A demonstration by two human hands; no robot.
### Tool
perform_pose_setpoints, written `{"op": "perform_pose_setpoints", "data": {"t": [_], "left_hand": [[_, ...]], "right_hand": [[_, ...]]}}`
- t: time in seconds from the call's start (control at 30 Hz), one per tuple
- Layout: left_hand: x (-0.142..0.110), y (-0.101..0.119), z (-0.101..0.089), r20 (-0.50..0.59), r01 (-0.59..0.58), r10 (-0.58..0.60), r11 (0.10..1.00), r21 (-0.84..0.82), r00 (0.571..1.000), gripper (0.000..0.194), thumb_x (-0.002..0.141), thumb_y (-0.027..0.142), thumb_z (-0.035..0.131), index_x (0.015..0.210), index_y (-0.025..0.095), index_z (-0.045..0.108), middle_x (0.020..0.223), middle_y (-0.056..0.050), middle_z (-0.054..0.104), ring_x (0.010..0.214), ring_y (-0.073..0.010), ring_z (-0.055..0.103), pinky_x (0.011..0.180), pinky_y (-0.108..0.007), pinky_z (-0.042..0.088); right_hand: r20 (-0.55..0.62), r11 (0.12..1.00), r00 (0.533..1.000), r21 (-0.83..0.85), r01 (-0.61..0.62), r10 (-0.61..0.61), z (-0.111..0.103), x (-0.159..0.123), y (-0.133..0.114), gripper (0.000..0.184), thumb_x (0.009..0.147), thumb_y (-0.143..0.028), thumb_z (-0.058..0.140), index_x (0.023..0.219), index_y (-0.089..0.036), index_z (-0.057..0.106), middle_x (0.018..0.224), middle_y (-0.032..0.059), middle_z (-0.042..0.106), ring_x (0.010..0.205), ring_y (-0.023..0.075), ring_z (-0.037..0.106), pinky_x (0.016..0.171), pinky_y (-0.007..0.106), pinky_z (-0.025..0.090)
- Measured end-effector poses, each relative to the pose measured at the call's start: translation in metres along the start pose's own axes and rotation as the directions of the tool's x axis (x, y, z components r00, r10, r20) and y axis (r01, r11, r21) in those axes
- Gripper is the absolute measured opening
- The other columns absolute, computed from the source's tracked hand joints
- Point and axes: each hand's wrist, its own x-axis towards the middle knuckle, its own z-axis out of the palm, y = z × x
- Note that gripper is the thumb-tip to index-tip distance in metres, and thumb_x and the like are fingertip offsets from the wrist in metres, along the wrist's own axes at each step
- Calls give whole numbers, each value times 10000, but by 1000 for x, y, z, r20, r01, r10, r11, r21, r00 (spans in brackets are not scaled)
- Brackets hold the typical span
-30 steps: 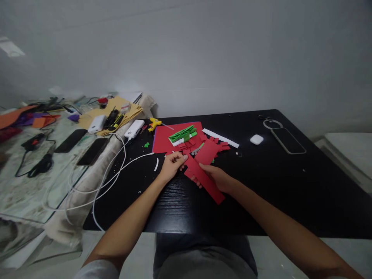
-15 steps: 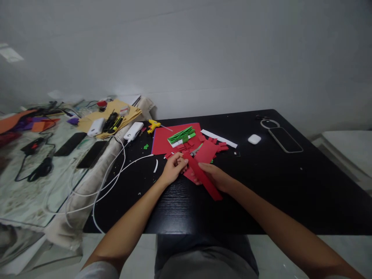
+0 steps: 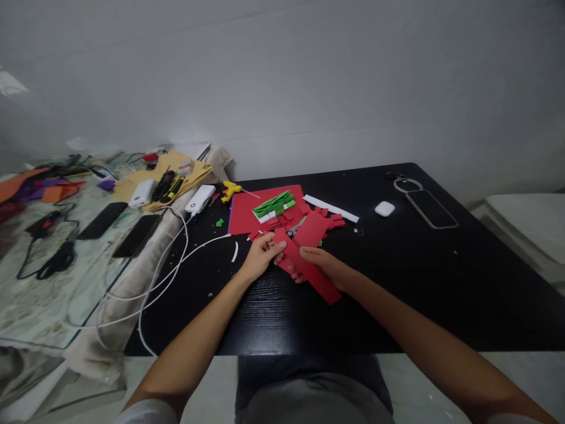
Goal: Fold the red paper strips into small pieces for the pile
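A long strip of red paper [image 3: 318, 281] slants between my hands, above the table's near part. My left hand [image 3: 261, 256] is closed on its upper end, the thumb lying on top. My right hand [image 3: 324, 265] grips the strip's right edge about midway, thumb above and fingers underneath. Just beyond lie a red paper piece [image 3: 312, 228], partly visible scissors [image 3: 291, 231] and several small folded red pieces [image 3: 338, 221]. Behind them a folded green paper bundle [image 3: 273, 204] rests on a red sheet [image 3: 242, 212].
A yellow glue gun [image 3: 231, 191] and a white power bank [image 3: 200, 200] stand at the back left, with white cables [image 3: 179, 265] trailing down. A white paper strip [image 3: 331, 208], a white earbud case [image 3: 384, 208] and a phone [image 3: 431, 208] lie to the right on the black table [image 3: 441, 294].
The red strip has turned so that more of its flat face shows and it looks wider. My hands keep their hold in nearly the same place; the view has shifted slightly.
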Motion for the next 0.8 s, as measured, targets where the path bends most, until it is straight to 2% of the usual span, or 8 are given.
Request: {"op": "perform_pose_setpoints", "data": {"t": [0.2,0.3,0.4,0.5,0.57,0.67,0.73,0.8], "left_hand": [[0,-1,-1,-49,-7,4,998,-63,999,401,791,507,815,778,159,616,558,41,590,454,-77,493,472,-214,355],[1,1,-3,-69,-6,-3,991,-131,998,386,806,472,808,742,176,568,504,72,508,424,-61,421,459,-207,326],[1,8,-5,-30,33,-41,974,-225,999,370,801,469,791,760,193,548,463,101,384,398,-61,327,428,-206,283],[1,14,-8,46,103,-93,950,-295,995,314,743,416,786,762,187,571,465,88,371,405,-73,334,427,-218,286],[1,16,-8,75,136,-118,937,-322,990,263,700,365,772,767,174,604,478,65,412,425,-85,383,448,-232,320],[1,15,-7,82,163,-144,925,-342,986,246,682,318,746,843,157,653,519,34,489,461,-101,453,494,-252,379],[1,13,-7,74,169,-154,932,-321,985,290,706,352,732,908,157,662,561,18,538,487,-113,494,512,-257,410],[2,11,-6,70,168,-154,948,-270,986,339,745,452,706,917,165,650,614,-6,591,521,-133,543,518,-266,439]], "right_hand": [[46,997,997,-56,-61,64,-2,-1,5,296,919,-386,731,999,-103,767,930,149,802,741,192,773,699,283,628],[84,995,994,-70,-64,70,-2,-1,6,331,931,-409,713,1045,-102,760,952,148,800,718,186,760,681,286,620],[104,996,991,-24,-88,90,-2,-2,2,431,978,-506,615,1076,-110,755,903,119,785,657,163,712,633,276,600],[142,990,983,57,-129,120,-1,-3,-4,531,988,-607,525,994,-135,768,803,68,734,603,139,644,592,261,567],[140,994,986,49,-99,91,0,-4,-5,455,926,-593,642,898,-156,764,742,34,698,588,126,610,578,245,540],[67,999,997,1,-41,41,0,-4,-3,301,754,-423,874,844,-168,741,716,3,701,610,122,622,591,229,513],[0,1000,1000,-1,-24,24,0,-3,-1,322,676,-364,927,833,-166,727,751,2,730,647,127,654,640,238,516],[-72,1000,997,-5,2,-2,-1,-1,2,347,646,-378,937,797,-164,710,774,3,744,670,131,671,688,255,520]]}}
